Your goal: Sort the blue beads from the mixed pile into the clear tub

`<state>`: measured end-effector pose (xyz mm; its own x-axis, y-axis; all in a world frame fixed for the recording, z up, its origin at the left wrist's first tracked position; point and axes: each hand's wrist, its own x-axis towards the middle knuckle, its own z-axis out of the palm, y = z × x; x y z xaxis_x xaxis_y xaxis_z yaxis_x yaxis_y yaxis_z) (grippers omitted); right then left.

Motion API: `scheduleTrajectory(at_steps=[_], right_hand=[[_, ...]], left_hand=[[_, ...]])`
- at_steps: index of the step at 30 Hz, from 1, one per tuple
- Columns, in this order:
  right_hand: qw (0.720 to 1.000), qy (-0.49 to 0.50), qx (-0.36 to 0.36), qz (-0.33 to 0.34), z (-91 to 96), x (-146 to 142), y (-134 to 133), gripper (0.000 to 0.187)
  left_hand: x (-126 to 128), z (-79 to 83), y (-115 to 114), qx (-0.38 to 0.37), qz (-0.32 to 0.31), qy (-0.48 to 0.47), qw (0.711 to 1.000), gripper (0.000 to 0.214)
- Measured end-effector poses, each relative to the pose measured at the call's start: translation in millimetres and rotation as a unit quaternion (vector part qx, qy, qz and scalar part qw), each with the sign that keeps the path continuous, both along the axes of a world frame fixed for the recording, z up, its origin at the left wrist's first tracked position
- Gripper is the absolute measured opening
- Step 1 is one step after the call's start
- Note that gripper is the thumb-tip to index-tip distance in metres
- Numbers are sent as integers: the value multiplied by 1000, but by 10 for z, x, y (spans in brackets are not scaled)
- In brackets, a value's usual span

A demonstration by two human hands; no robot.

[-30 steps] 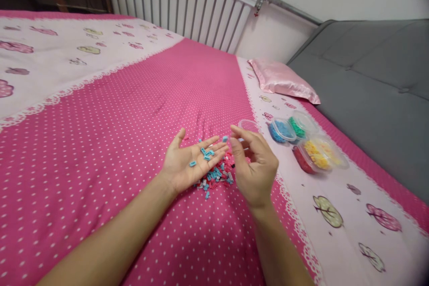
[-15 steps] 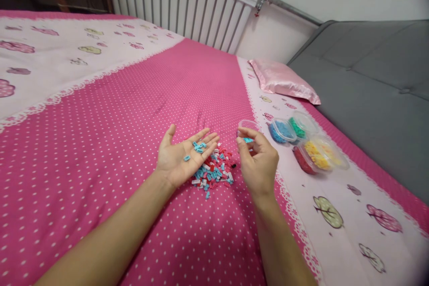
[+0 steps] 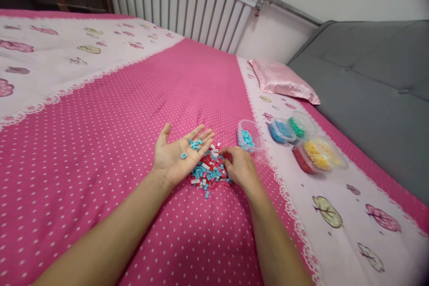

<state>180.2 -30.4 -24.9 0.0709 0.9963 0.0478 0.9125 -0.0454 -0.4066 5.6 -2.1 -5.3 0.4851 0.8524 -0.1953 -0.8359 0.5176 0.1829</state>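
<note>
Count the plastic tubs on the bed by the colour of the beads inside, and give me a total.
Light blue beads: 1 tub
Dark blue beads: 1 tub
Green beads: 1 tub
Red beads: 1 tub
Yellow beads: 1 tub
Total: 5 tubs

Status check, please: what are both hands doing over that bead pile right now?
Left hand open, palm up, few blue beads on it. Right hand down on the pile, grip hidden. Tub of blue beads just beyond; nothing blocking.
</note>
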Motion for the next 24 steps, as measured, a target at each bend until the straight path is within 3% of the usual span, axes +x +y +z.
scheduleTrajectory(at_steps=[6, 12, 19, 24], right_hand=[[1000, -30, 3, 0, -10, 8, -11, 27], [999, 18, 51, -3, -57, 48, 32, 20], [986, 132, 92, -31, -50, 48, 51, 20], [955, 273, 109, -33, -76, 38, 86, 21]], left_hand=[[-1, 3, -7, -7, -4, -13, 1000, 77], [-2, 11, -15, -10, -4, -17, 1000, 77], [-1, 12, -12, -14, -6, -13, 1000, 75], [1, 17, -16, -1, -8, 7, 1000, 76]])
